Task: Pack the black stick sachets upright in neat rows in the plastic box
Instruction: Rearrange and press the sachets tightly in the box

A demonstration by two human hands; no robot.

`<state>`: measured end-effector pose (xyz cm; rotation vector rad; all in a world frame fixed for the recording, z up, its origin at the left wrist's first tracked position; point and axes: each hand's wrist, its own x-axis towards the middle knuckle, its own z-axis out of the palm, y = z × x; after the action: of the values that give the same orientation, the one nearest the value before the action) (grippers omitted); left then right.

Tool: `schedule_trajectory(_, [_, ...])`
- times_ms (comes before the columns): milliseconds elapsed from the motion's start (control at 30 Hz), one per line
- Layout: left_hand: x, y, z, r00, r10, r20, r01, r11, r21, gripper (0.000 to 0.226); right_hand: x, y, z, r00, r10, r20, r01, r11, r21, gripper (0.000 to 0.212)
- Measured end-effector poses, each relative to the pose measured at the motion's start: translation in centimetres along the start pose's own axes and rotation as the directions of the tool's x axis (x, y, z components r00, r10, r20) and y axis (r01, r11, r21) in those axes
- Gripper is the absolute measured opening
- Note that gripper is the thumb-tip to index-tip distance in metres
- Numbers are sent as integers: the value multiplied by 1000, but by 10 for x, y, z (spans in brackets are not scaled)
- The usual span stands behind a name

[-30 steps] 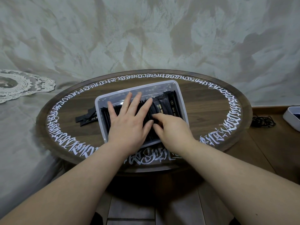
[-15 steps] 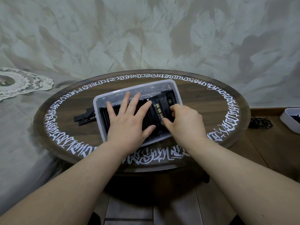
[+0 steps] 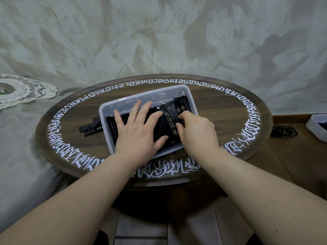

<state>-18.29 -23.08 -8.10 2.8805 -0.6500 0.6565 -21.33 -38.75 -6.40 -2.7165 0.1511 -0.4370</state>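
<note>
Much of the sachet row (image 3: 159,124) covered by the left hand (image 3: 139,133), white tray (image 3: 316,126) cut off at the right edge, right fingertips (image 3: 180,119) hidden among sachets

A round dark wooden table (image 3: 221,110) with a ring of white script around its rim carried a clear plastic box (image 3: 192,99), set at a slant near the middle. Just left of the box, a few loose black sachets (image 3: 91,127) lay flat on the wood, perhaps three or four, their far ends hidden behind the box wall.
</note>
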Motion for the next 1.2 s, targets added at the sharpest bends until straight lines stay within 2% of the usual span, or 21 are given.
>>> schedule_trajectory(300, [-1, -1, 1, 1000, 19, -23, -19, 1000, 9, 66, 0, -4, 10, 998, 52, 43, -56, 992, 114, 26])
schedule_trajectory(467, [-1, -2, 2, 1000, 0, -31, 0, 1000, -12, 65, -1, -2, 5, 996, -79, 50, 71, 986, 153, 30])
schedule_trajectory(533, [-1, -3, 2, 999, 3, -34, -3, 1000, -18, 64, 0, 0, 3, 994, -84, 63, 72, 984, 165, 31])
schedule_trajectory(733, [-1, -2, 3, 999, 21, -44, -22, 1000, -14, 64, 1, 1, 3, 992, -60, 109, 37, 978, 205, 16])
schedule_trajectory(1000, [-1, -2, 4, 999, 23, -47, -24, 1000, -11, 64, -2, -3, 8, 995, -16, 99, -2, 984, 177, 43])
schedule_trajectory(1200, [0, -2, 3, 999, 18, -41, -19, 1000, -7, 64, -2, -5, 10, 998, 15, 66, -27, 983, 179, 40])
